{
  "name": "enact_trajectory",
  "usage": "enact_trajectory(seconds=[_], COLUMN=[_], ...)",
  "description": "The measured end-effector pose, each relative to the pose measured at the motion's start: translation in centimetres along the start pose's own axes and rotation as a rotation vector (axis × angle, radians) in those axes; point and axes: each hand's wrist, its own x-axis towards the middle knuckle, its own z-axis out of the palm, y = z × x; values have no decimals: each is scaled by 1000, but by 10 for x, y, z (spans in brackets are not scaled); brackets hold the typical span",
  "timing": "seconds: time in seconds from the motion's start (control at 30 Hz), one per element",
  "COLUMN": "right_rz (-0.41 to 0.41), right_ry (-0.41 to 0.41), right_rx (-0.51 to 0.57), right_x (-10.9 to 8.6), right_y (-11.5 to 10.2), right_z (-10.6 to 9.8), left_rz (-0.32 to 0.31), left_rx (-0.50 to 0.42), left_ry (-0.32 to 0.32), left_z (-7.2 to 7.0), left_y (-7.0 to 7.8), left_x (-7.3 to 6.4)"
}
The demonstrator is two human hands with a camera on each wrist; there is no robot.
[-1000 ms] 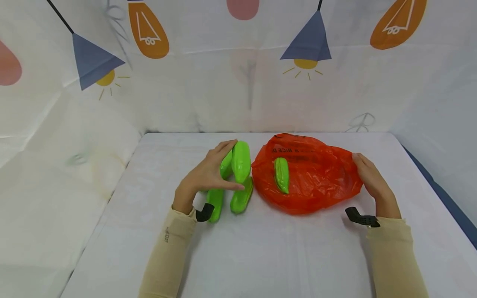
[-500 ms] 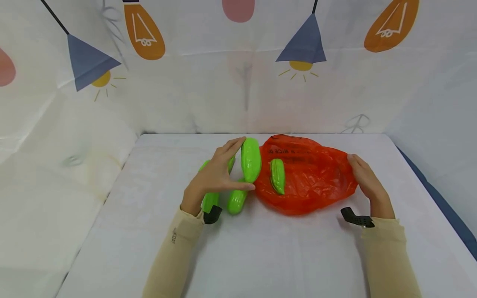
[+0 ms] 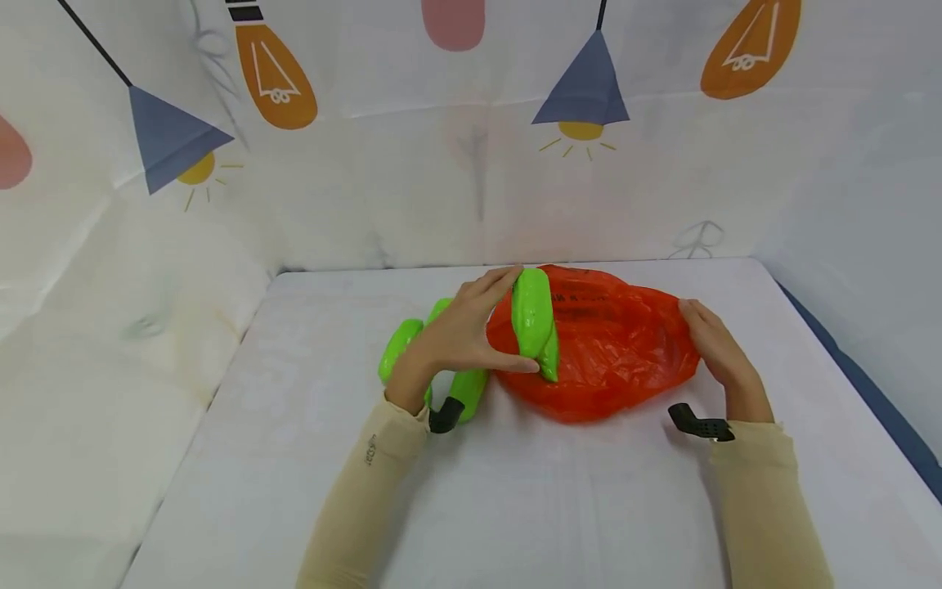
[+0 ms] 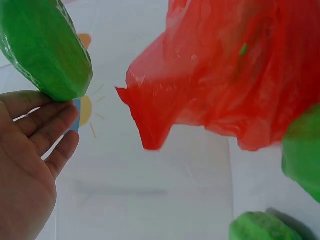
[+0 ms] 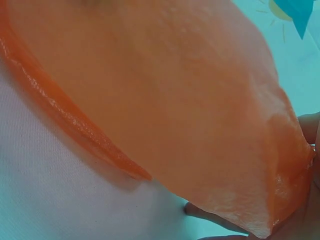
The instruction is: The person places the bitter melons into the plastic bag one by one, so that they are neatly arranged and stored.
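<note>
My left hand (image 3: 471,331) grips a glossy green oblong vegetable (image 3: 531,307) between thumb and fingertips, over the left side of a red plastic bag (image 3: 621,352). Its smooth rounded end shows against the fingers in the left wrist view. Just behind and below it, partly covered, is another green vegetable (image 3: 550,364); whether it lies in or on the bag I cannot tell. The bag's right edge is pinched by my right hand (image 3: 719,352). In the right wrist view the bag hides most of that hand, with some fingers (image 5: 215,216) showing underneath.
Several more green vegetables lie on the white table left of the bag, among them one at the far left (image 3: 400,343) and one near the left wrist (image 3: 468,388). Each wrist carries a black camera mount (image 3: 699,424). A printed cloth (image 3: 412,188) hangs behind the table.
My left hand has carried the green vegetable rightward, from above the others to over the red bag. The right hand keeps hold of the bag's edge; the head view has shifted slightly.
</note>
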Motion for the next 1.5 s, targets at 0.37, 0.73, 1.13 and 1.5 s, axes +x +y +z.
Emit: enact_trajectory(seconds=[0.37, 0.73, 1.13, 1.5], right_rz=[-6, 9, 17, 25], right_ry=[2, -1, -18, -21], right_rx=[-36, -34, 8, 33], right_x=[2, 2, 2, 1], right_y=[0, 0, 1, -1], right_z=[1, 1, 0, 1], left_rz=[35, 33, -23, -97], left_rx=[12, 32, 93, 155], left_ry=[-44, -107, -167, -218], left_z=[11, 23, 43, 60], left_y=[14, 24, 15, 3], left_x=[27, 49, 58, 62])
